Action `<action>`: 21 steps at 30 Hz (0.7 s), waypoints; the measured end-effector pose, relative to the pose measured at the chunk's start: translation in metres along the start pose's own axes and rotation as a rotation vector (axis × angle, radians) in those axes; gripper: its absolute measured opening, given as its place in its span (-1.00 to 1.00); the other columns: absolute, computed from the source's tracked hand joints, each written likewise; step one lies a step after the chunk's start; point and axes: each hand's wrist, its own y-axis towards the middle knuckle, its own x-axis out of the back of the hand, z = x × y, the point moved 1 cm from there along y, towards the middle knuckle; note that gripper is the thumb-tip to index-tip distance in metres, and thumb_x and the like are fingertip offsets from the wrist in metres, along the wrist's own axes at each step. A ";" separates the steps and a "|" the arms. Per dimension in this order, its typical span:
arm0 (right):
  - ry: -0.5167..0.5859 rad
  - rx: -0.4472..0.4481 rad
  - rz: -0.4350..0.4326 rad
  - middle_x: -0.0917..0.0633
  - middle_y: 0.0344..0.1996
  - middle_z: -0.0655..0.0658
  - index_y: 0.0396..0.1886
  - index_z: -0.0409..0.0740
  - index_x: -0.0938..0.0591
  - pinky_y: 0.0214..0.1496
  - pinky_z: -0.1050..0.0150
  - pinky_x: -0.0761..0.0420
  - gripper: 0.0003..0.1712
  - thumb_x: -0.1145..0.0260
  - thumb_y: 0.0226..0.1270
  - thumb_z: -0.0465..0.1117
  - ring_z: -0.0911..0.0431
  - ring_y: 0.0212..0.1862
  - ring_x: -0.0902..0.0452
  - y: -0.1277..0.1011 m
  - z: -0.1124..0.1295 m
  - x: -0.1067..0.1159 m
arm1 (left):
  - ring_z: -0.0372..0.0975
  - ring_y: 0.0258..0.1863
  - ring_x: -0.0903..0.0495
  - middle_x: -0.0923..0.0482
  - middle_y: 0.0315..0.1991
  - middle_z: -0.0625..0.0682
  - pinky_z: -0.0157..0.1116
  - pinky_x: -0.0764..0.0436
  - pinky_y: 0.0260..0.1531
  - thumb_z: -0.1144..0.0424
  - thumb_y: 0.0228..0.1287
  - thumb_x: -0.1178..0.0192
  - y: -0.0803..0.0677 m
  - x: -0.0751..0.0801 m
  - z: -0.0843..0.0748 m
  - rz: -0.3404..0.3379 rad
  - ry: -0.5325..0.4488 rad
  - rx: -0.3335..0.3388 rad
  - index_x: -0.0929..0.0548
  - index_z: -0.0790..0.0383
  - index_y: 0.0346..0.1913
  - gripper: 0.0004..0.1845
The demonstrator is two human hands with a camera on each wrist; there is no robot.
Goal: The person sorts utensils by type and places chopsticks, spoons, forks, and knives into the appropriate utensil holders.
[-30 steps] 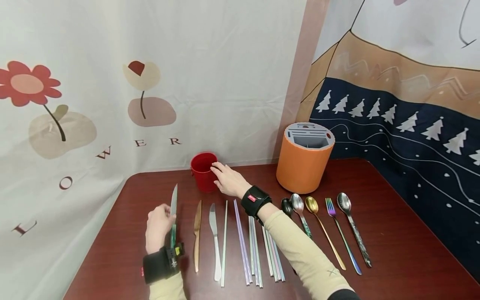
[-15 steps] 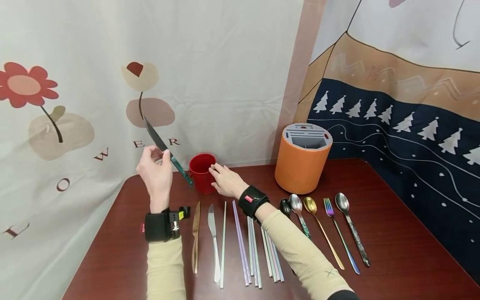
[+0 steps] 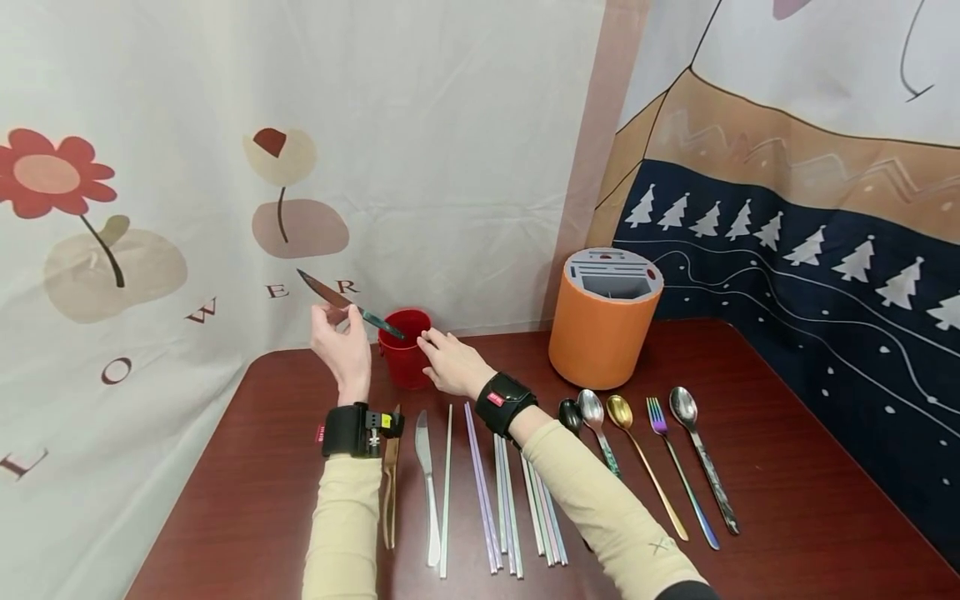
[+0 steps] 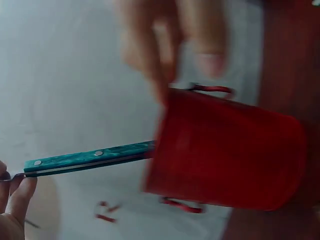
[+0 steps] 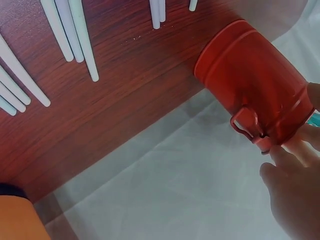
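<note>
The left hand (image 3: 341, 340) pinches a knife (image 3: 351, 306) by its blade, green handle end dipping over the rim of the red cup (image 3: 405, 348) at the far left of the surface (image 3: 787, 500). The right hand (image 3: 450, 360) rests relaxed fingers against the cup's side. A slipping pinch on the bare blade could cut the fingers, or the handle could catch the rim and tip the cup. The knife is slim, dark-bladed, with a riveted teal handle (image 4: 90, 157).
</note>
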 end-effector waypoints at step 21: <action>-0.034 0.019 -0.013 -0.39 0.34 -0.16 0.37 -0.20 -0.34 0.46 0.15 -0.27 -0.38 -0.17 0.38 -0.08 0.05 0.37 -0.29 -0.003 0.002 0.002 | 0.06 -0.14 -0.53 -0.65 -0.19 0.28 -0.15 -0.45 -0.09 0.19 0.37 -0.12 -0.024 -0.006 0.054 0.157 0.188 0.101 -0.58 0.37 -0.22 -0.76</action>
